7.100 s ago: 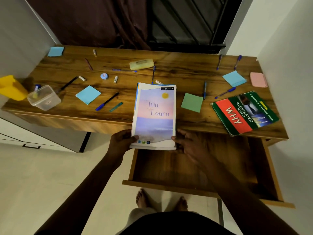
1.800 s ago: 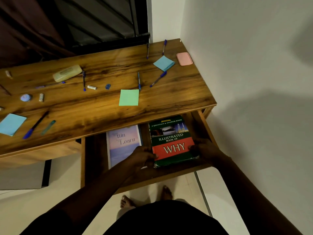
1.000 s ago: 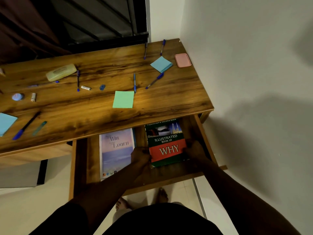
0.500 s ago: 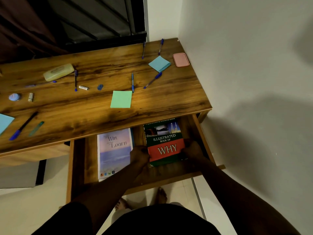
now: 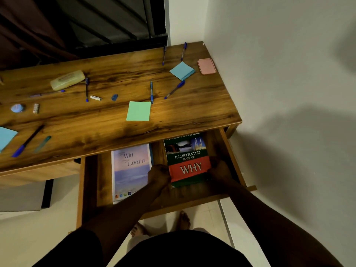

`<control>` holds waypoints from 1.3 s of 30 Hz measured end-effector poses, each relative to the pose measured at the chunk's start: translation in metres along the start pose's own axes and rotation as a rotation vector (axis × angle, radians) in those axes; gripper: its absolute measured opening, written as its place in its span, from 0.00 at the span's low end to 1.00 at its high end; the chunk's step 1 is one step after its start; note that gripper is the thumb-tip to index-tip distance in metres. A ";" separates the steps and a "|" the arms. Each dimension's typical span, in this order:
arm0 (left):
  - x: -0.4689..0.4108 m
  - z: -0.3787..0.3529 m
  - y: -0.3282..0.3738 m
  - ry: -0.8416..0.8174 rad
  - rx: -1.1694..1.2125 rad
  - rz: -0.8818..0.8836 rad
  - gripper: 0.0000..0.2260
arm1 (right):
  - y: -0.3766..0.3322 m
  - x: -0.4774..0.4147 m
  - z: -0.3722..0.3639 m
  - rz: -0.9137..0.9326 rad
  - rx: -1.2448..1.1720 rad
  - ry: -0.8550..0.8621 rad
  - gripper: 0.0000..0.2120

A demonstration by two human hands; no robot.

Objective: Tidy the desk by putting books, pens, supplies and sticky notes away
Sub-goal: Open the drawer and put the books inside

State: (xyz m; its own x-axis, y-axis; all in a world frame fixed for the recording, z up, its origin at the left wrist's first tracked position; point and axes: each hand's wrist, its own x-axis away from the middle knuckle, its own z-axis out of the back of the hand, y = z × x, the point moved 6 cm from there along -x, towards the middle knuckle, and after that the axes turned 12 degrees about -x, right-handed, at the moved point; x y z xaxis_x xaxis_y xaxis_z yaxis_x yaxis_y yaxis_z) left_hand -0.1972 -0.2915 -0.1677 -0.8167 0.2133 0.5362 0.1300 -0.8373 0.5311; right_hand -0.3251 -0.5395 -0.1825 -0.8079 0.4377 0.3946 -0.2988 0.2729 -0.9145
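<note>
Grips green-and-red WHY book (image 5: 187,160), fingers of left hand (image 5: 159,175) and right hand (image 5: 219,170) grasping its sides. Lies flat in open drawer (image 5: 104,182) beside pastel book (image 5: 131,170).

There is only the one view, worn on the person's head and looking forward and steeply down from just in front of the table (image 5: 96,132). It faces the table's right end, where the top meets the white wall (image 5: 289,74), with the dark window (image 5: 106,22) beyond the far edge. The open drawer (image 5: 104,180) sits close below, and bare feet (image 5: 184,220) show straight underneath. The table's left end runs out of frame.
</note>
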 end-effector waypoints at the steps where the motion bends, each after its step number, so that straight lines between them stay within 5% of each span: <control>1: 0.000 0.000 0.001 0.000 -0.003 -0.002 0.04 | 0.001 -0.001 0.001 -0.012 -0.028 0.002 0.37; 7: 0.008 0.009 0.009 -0.004 -0.054 -0.043 0.07 | -0.028 0.017 -0.008 -0.017 0.155 -0.014 0.31; 12: 0.039 0.041 0.022 -0.031 -0.134 -0.293 0.18 | -0.037 0.045 -0.035 0.069 0.492 -0.084 0.27; 17: 0.082 0.063 -0.017 -0.192 -0.306 -0.426 0.16 | -0.043 0.095 -0.087 0.139 0.789 -0.379 0.15; 25: 0.124 0.071 -0.064 -0.333 -0.398 -0.343 0.18 | -0.034 0.116 -0.112 0.099 0.902 -0.564 0.18; 30: 0.125 0.070 -0.058 -0.337 -0.459 -0.372 0.11 | -0.037 0.113 -0.121 0.084 0.968 -0.649 0.16; 39: 0.116 0.077 -0.045 -0.272 -0.524 -0.427 0.15 | -0.042 0.099 -0.128 0.045 1.022 -0.653 0.15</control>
State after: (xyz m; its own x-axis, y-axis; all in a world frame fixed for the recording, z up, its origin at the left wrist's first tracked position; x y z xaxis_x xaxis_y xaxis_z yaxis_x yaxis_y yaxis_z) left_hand -0.2543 -0.1901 -0.0785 -0.5584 0.6359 0.5328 -0.5111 -0.7696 0.3828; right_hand -0.3275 -0.3982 -0.0939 -0.8439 -0.1655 0.5104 -0.2883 -0.6625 -0.6914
